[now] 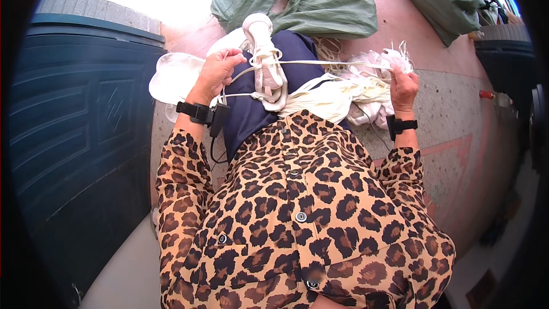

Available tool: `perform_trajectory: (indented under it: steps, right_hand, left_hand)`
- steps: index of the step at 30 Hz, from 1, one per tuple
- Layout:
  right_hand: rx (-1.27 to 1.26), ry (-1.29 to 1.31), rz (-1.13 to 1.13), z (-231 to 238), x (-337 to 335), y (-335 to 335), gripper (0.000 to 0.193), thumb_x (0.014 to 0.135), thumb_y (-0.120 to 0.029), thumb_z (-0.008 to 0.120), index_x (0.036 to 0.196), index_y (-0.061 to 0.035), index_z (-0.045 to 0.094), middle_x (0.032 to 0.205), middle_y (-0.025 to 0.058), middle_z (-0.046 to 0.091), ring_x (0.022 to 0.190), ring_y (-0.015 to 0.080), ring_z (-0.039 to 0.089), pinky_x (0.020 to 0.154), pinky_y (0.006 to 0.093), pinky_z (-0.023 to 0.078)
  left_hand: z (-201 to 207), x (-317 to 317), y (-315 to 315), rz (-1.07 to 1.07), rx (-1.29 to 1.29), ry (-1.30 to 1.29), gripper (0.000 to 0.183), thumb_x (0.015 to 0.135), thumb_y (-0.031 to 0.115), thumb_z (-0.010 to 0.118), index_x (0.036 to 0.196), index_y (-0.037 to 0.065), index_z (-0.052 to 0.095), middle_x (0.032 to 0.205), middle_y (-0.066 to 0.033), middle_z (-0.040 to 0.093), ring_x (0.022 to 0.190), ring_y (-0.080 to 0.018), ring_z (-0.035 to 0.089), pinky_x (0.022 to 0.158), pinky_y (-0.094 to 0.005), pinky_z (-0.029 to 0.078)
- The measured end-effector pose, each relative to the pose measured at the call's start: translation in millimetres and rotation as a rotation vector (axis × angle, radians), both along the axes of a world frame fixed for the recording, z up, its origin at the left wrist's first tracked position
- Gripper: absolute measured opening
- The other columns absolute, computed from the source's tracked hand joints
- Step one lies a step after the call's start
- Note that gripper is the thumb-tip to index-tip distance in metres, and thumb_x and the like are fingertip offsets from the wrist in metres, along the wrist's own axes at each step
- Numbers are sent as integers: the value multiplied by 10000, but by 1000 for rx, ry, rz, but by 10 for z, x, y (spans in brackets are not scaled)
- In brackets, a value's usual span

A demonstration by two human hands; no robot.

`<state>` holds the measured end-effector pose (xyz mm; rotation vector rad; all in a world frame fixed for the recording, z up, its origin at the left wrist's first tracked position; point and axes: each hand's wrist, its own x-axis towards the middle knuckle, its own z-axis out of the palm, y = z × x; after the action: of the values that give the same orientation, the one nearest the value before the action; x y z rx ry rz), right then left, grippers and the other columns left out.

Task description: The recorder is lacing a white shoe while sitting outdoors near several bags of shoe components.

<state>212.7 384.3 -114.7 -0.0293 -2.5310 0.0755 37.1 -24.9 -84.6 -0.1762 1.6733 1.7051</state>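
Note:
A white and pale pink shoe (269, 77) lies on my lap over dark blue cloth, sole end pointing away from me. A long white shoelace (326, 62) runs across it, looped around its middle. My left hand (217, 74), left of the shoe, is closed in a pinch on the lace. Out to the right, my right hand (404, 84) is closed around the lace's other stretch, pulled nearly straight. A bundle of cream laces (320, 97) drapes over my lap beside the shoe. Beneath the right part of the lace sits a pale pink and white heap (372, 60), partly covered.
Large green sacks (337, 6) stand ahead on the pinkish floor, with another green sack (440, 0) at the far right. A dark blue panelled door (86, 114) lies along the left. White rounded items (174, 77) are beside my left wrist. A red-ended object (486, 94) lies on the right.

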Motion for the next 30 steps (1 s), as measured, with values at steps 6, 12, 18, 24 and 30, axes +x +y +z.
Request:
perform_trajectory:
  steps: [6, 12, 18, 24, 30]
  right_hand:
    - [-112, 5, 69, -108, -1, -159, 135, 738, -101, 646, 871, -87, 626, 609, 41, 555, 565, 191, 538, 639, 305, 398]
    - [-140, -53, 17, -221, 48, -183, 139, 760, -92, 621, 898, -77, 615, 578, 43, 520, 543, 200, 514, 649, 309, 389]
    - [-159, -63, 25, -242, 33, -189, 135, 775, -107, 605, 905, -72, 605, 591, 52, 529, 559, 209, 522, 649, 316, 388]
    - [-172, -143, 87, -169, -18, -337, 134, 779, -111, 600, 907, -74, 587, 624, 55, 551, 601, 212, 542, 649, 318, 387]
    - [-76, -35, 83, -59, -40, -249, 193, 742, -34, 594, 925, -95, 605, 615, 38, 546, 581, 181, 539, 672, 311, 385]
  left_hand:
    - [-366, 6, 150, -176, -411, 589, 252, 775, 185, 625, 937, -2, 575, 680, 6, 549, 468, -23, 405, 338, -172, 220]
    - [-219, -34, 98, -76, 47, -178, 160, 845, 188, 561, 912, 46, 591, 641, 47, 504, 443, -3, 331, 339, -162, 207]
    - [-154, -32, 140, -65, 121, -154, 102, 862, 121, 530, 914, 37, 556, 684, 51, 493, 439, 12, 289, 348, -140, 214]
    - [-217, -157, 124, -9, 186, -200, 96, 841, 52, 520, 919, 13, 560, 707, -3, 530, 444, -10, 332, 350, -158, 234]
    - [-165, -230, 67, -8, 277, -314, 143, 803, -2, 542, 942, 14, 514, 674, -8, 521, 439, -11, 351, 337, -145, 247]
